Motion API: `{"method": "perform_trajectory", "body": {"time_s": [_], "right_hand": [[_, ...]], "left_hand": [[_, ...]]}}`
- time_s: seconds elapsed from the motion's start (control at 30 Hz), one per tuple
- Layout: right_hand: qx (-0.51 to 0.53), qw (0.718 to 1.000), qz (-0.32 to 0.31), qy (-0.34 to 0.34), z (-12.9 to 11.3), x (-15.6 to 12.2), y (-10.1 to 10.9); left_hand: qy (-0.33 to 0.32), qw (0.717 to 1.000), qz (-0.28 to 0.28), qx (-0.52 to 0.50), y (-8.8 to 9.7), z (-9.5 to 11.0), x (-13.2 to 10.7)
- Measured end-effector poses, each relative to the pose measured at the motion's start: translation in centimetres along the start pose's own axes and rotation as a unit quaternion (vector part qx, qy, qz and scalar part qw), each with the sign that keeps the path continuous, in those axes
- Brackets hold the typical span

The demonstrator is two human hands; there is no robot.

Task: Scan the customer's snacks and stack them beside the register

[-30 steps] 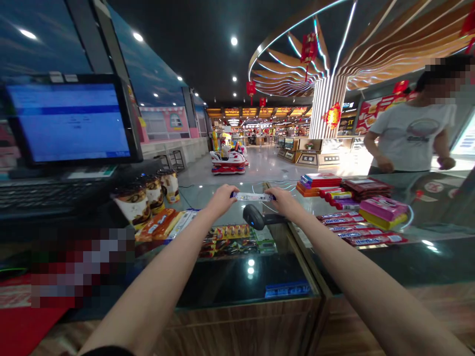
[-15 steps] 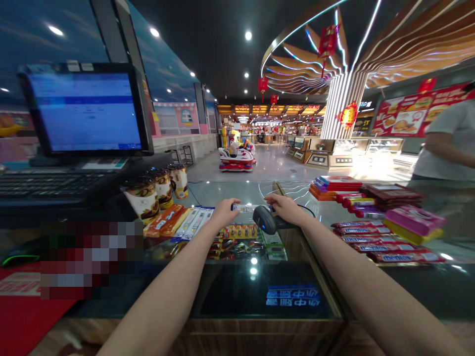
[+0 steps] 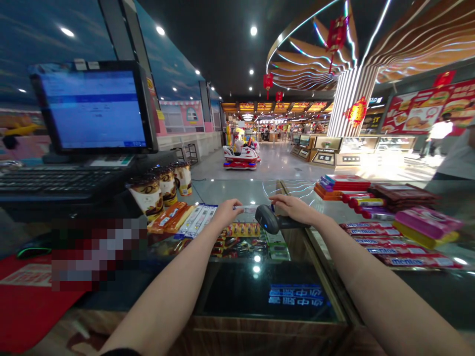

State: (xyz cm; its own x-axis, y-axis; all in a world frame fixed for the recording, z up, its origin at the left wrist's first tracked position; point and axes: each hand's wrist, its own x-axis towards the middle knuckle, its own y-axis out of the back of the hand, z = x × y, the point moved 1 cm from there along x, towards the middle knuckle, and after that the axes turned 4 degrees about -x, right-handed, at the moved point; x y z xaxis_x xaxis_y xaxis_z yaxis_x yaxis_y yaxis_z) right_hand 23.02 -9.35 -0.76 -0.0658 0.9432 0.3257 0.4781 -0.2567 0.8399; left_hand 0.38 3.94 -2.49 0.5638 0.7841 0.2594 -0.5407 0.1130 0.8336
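A slim, pale packet with dark blue ends lies level between my hands over the glass counter. My left hand pinches its left end. At the other end is my right hand, its fingers bent round the blue tip, partly hidden by the scanner. A black barcode scanner rests on the glass just below my right hand. Similar white-and-blue packets lie in a row left of my left hand, beside orange-brown packets.
Chocolate cups, a keyboard and a monitor stand at left. Mentos rolls, a pink box and stacked packs lie at right. A glass-topped case is below. A person stands at the right edge.
My view has turned slightly left, so most things sit further right. The person at the right is now further out of view. Both hands stay at the packet's ends.
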Motion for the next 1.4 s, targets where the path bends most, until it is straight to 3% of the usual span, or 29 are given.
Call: {"method": "perform_trajectory", "body": {"time_s": [0.23,0.43,0.6,0.87,1.07,1.4], "right_hand": [[0.158,0.98,-0.119,-0.037,0.7,-2.1,1.5],[0.084,0.982,-0.165,-0.039,0.1,-2.7,1.1],[-0.016,0.992,-0.12,-0.016,0.2,-2.6,0.3],[-0.063,0.998,-0.023,-0.005,0.1,-2.6,0.1],[-0.08,0.997,-0.01,0.005,-0.9,-2.6,0.3],[-0.08,0.996,-0.041,0.005,-1.0,-2.6,0.4]], "left_hand": [[0.021,0.999,0.039,-0.013,0.4,-1.9,0.4],[0.024,0.999,0.042,-0.01,0.3,-2.3,0.7],[0.035,0.999,0.04,-0.005,0.3,-2.2,0.6],[0.052,0.997,0.057,-0.008,0.2,-2.1,0.5],[0.051,0.997,0.058,-0.011,0.1,-2.2,0.6],[0.044,0.997,0.064,-0.009,-0.1,-2.5,0.7]]}}
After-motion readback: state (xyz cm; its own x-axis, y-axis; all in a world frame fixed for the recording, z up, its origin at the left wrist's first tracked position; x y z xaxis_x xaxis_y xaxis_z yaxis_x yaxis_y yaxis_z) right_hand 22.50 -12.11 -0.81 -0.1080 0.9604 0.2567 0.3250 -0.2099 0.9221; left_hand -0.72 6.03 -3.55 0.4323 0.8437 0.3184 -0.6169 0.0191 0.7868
